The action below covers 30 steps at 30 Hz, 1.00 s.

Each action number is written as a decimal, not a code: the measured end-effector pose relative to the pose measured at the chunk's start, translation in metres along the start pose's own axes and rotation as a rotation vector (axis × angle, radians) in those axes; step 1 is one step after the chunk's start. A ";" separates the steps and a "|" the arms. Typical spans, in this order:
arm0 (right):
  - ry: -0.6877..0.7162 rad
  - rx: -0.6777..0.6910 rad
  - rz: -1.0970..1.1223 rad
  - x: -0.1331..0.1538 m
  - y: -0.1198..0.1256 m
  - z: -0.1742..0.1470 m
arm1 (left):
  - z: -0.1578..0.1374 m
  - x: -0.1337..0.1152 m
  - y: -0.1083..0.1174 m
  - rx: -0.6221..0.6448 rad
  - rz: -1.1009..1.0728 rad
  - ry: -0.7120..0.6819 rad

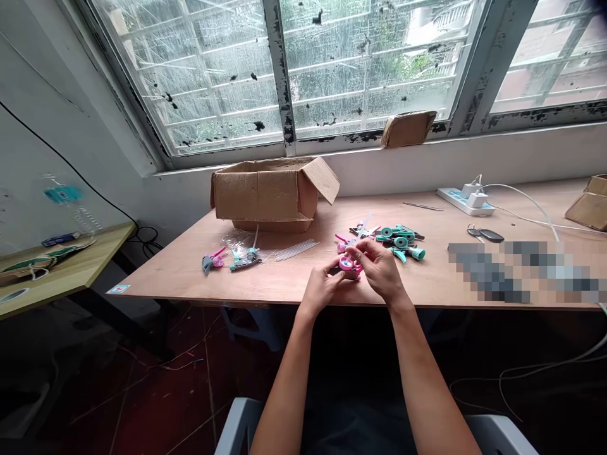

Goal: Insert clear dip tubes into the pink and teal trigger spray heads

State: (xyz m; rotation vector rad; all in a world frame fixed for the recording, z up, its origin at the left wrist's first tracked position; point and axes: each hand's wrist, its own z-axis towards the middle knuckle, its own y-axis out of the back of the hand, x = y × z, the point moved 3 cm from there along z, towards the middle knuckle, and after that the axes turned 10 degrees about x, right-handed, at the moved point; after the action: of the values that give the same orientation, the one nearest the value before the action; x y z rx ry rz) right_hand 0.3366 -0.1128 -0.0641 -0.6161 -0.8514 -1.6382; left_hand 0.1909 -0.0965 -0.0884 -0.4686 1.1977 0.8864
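Both hands meet over the desk [284, 278]: the left hand [321, 287] and right hand [377, 265] pinch a small pink toy part [349, 266] beside a teal pile [401, 240].

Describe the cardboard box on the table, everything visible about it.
The cardboard box is plain brown corrugated card, low and wide, worn at the edges. It stands on the wooden table near its far edge, just below the window sill. Its top is open: one flap sticks up and out at the right, another leans along the back. What is inside cannot be seen. Neither hand touches it; clear plastic bags and small toys lie in front of it.
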 end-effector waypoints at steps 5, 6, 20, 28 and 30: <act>0.009 0.000 -0.056 0.004 -0.002 0.001 | 0.000 0.001 0.001 -0.017 0.047 -0.001; 0.015 0.002 -0.073 0.005 -0.003 0.001 | 0.000 0.000 0.001 -0.016 0.056 -0.003; 0.083 0.067 -0.335 0.008 -0.010 -0.001 | -0.002 0.004 0.004 -0.038 0.156 -0.032; -0.016 0.098 -0.052 0.010 -0.001 -0.005 | -0.002 -0.002 -0.001 -0.061 0.155 0.013; -0.017 0.071 0.111 0.019 0.003 -0.002 | -0.002 -0.002 -0.003 -0.081 0.139 0.007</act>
State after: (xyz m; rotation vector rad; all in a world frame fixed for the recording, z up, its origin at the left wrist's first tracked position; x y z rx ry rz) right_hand 0.3356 -0.1259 -0.0505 -0.6175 -0.8694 -1.4980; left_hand 0.1916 -0.1000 -0.0875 -0.4581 1.2154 1.0565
